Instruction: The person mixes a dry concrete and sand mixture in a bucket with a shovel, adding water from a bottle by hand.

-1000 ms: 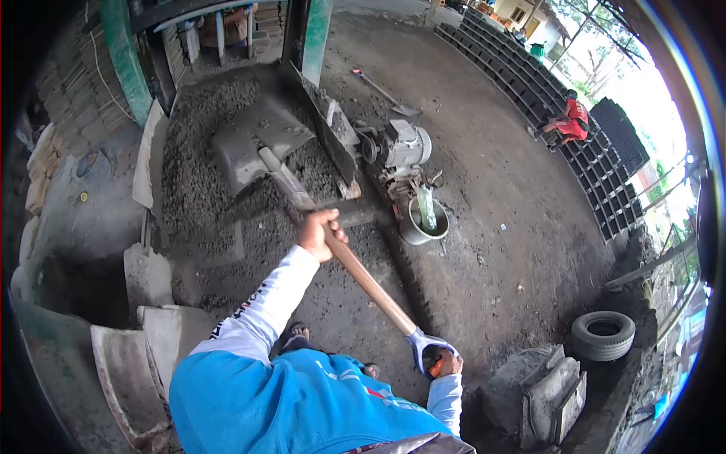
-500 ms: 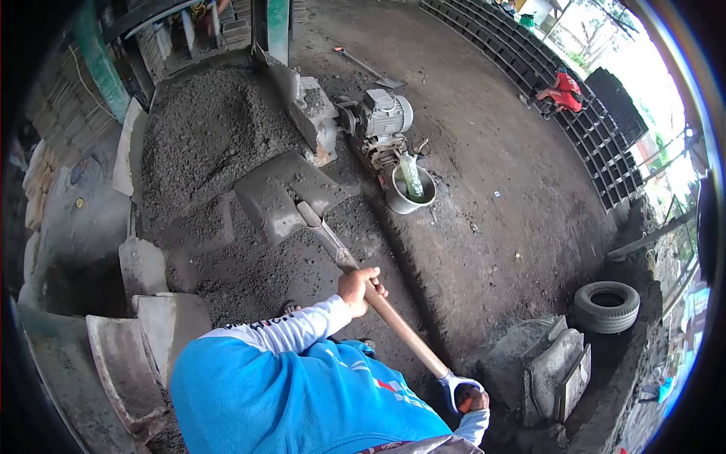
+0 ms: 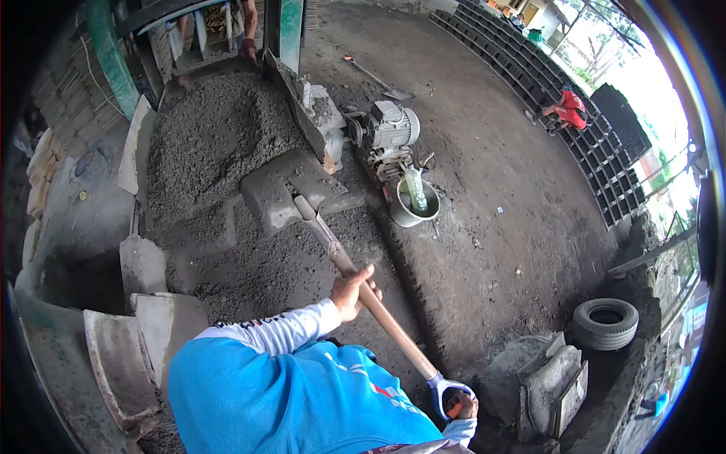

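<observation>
My left hand [image 3: 349, 293] is wrapped around the wooden shaft of a shovel [image 3: 395, 331], partway down it. At the shaft's upper end, my right hand [image 3: 464, 405] is closed on the blue and orange D-shaped handle. The shovel slants away to the upper left. Its grey metal blade [image 3: 274, 206] is at the near edge of a heap of damp, dark grey mix [image 3: 208, 125]. Loose crumbs of the same mix lie around the blade and below the shaft.
An electric motor [image 3: 395, 125] and a bucket [image 3: 415, 209] with a bottle in it stand right of the heap. Another person's hand [image 3: 248, 50] is at the heap's far edge. Beyond are a second shovel [image 3: 376, 77], a crouching person in red [image 3: 569, 111], rows of blocks [image 3: 522, 72] and a tire [image 3: 605, 324].
My hands and the shovel's handle end have shifted slightly left, both hands keeping their grip. At the heap's far end, another person's arms have come down into view.
</observation>
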{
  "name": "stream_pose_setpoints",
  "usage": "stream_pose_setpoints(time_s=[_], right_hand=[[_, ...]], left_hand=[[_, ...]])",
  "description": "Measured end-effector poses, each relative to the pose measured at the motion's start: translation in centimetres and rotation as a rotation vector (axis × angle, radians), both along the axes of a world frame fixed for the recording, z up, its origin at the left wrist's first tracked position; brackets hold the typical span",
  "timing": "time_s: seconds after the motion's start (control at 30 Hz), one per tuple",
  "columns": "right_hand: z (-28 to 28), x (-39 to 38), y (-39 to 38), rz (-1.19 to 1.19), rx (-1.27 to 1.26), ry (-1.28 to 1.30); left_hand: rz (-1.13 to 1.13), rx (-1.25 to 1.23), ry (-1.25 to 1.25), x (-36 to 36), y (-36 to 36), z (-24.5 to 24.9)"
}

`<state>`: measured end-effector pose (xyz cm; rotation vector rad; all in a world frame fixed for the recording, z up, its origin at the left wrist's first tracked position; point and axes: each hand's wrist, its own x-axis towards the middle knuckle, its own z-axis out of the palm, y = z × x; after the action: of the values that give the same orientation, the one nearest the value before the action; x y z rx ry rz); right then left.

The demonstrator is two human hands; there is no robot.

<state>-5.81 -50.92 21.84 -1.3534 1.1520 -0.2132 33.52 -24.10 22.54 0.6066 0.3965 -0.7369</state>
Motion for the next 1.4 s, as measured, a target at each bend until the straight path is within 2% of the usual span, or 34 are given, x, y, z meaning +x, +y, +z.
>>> stream_pose_setpoints(time_s=[0.1,0.23,0.33,0.43,0.53,0.63,0.7,0.73,0.77,0.8,0.83,0.9,0.97,1.0,1.07,1.13,1.17,1.23,1.3,1.37,1.4], right_hand=[[-1.0,-1.4,-0.7,-0.014,0.085,-0.001],[-1.6,-2.1,-0.2,-0.149,0.147,-0.063],[1.7,-0.2,2.8,-0.166,0.112,-0.014],[1.0,0.8,5.0,-0.234,0.14,-0.049],[1.6,6.5,10.1,-0.254,0.256,-0.114],[-4.3,12.7,14.3,-0.33,0.248,-0.177],[-2.2,20.3,18.4,-0.269,0.288,-0.268],[-2.0,23.5,20.1,-0.248,0.221,-0.254],[-2.6,25.9,20.6,-0.113,0.142,-0.182],[-2.6,27.7,21.1,0.089,-0.073,-0.182],[-0.9,30.5,22.2,0.287,-0.289,-0.176],[4.4,33.9,25.0,0.235,0.103,-0.449],[10.1,33.8,25.3,0.143,0.231,-0.583],[12.2,32.6,23.9,0.079,0.186,-0.659],[18.2,29.9,19.9,0.142,-0.091,-0.731],[22.5,26.8,14.2,0.263,-0.549,-0.772],[23.0,25.5,10.7,0.282,-0.814,-0.856],[27.2,23.9,4.1,0.285,-1.587,-0.783],[31.5,24.2,0.4,0.254,-1.656,-1.099],[35.8,23.7,-3.4,-0.083,-1.926,-1.062],[38.1,23.9,-4.5,-0.158,-1.986,-1.076]], left_hand=[[-0.06,-0.049,0.038,-1.9,-0.6,0.1],[-0.085,-0.022,0.1,-1.7,-0.3,0.4],[-0.106,-0.01,0.114,-1.0,0.5,0.8],[-0.112,-0.03,0.075,1.5,2.0,0.4],[-0.148,0.043,0.006,7.0,5.2,0.2],[-0.152,0.087,-0.038,16.1,9.4,-1.5],[-0.148,0.124,-0.122,22.1,12.4,-1.2],[-0.11,0.121,-0.182,24.9,13.9,-1.2],[-0.088,0.113,-0.178,27.8,15.3,-1.0],[-0.033,0.147,-0.193,30.9,16.5,-1.3],[0.046,0.19,-0.232,33.0,17.5,0.0],[0.123,0.235,-0.196,37.7,19.3,-0.2],[0.206,0.167,-0.248,36.8,19.3,3.6],[0.184,0.084,-0.239,34.7,18.6,6.4],[0.158,-0.127,-0.214,28.5,16.5,10.4],[0.167,-0.384,-0.205,23.3,14.6,13.0],[0.185,-0.515,-0.214,21.1,13.8,13.6],[0.217,-0.607,-0.205,17.5,12.3,14.5],[0.202,-0.646,-0.172,13.3,9.5,15.1],[0.171,-0.69,-0.146,9.4,7.3,15.6],[0.114,-0.726,-0.247,7.6,6.6,15.4]])
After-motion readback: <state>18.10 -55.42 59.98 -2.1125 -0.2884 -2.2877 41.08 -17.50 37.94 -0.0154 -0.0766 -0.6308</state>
